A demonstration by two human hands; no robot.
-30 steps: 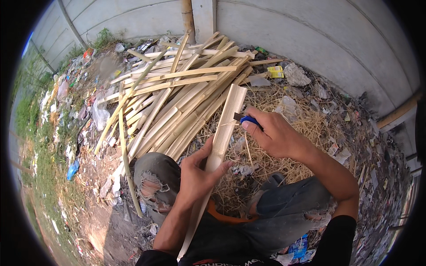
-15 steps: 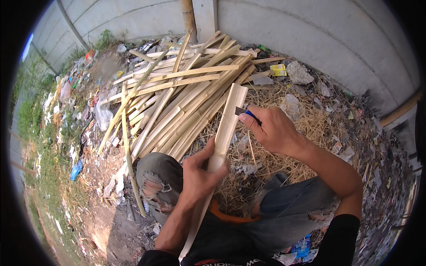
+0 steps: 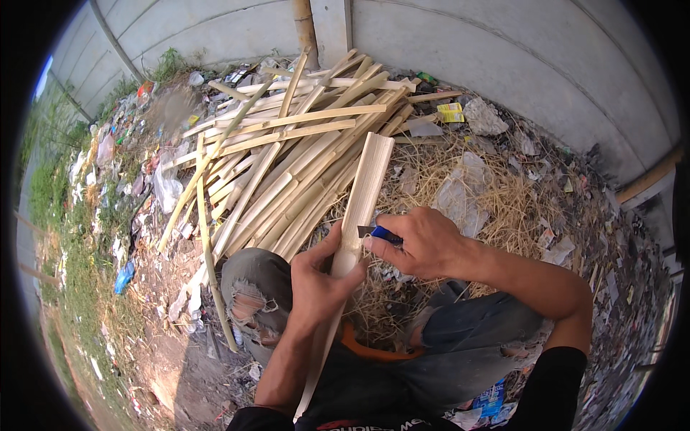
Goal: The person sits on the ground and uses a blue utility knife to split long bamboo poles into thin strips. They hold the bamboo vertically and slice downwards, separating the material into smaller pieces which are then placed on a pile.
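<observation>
Pale, likely light, stiff; hold bamboo strip [image 3: 368, 179] by edges, clamped so in left hand [image 3: 320, 284]. Gripping knife [image 3: 387, 235] in right hand [image 3: 431, 246], just beyond; can't tell if touching.

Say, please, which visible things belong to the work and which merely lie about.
Belonging to the work:
long pale bamboo strip, in the left hand
blue-handled metal knife, in the right hand
probably the heaped pale bamboo strips

Lying about:
rough grey lump
yellow rectangular packet
blue crumpled plastic
</observation>
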